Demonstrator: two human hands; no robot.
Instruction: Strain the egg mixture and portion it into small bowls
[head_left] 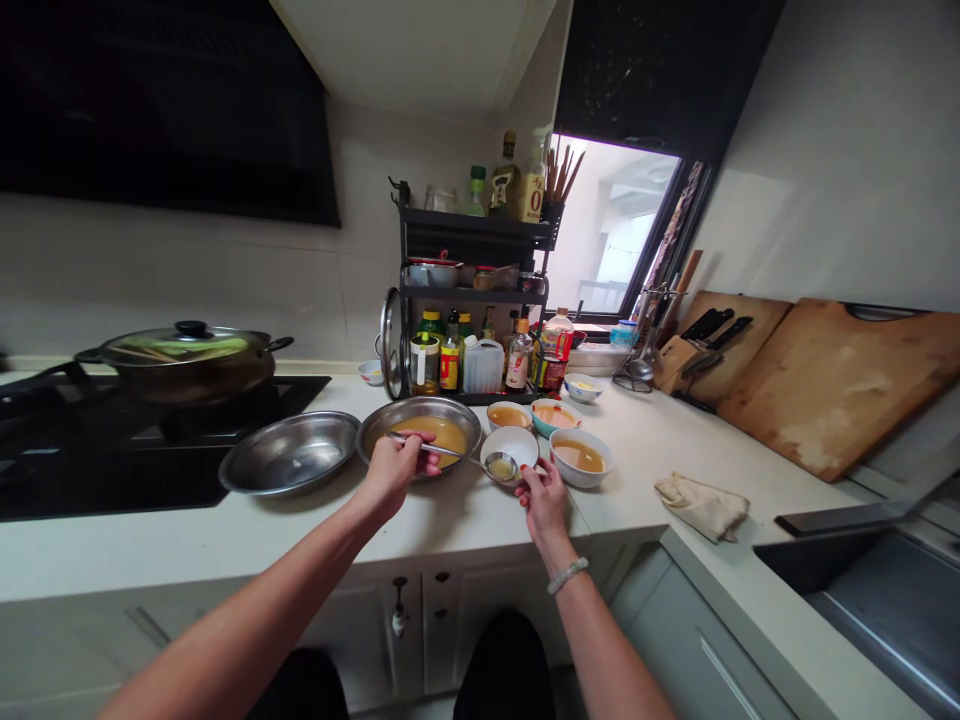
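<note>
Pretty packed black three-tier rack (pixel 472 295), two tan wooden chopping boards (pixel 832 385) propped up, plus a crumpled beige cloth (pixel 705 506).

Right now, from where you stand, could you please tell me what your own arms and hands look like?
Both forearms are bare, with no sleeve in view. The bare left hand has no glove, and no band shows at its wrist. The bare right hand, also gloveless, has a pale grey-green, round, apparently beaded bracelet at its wrist.
</note>
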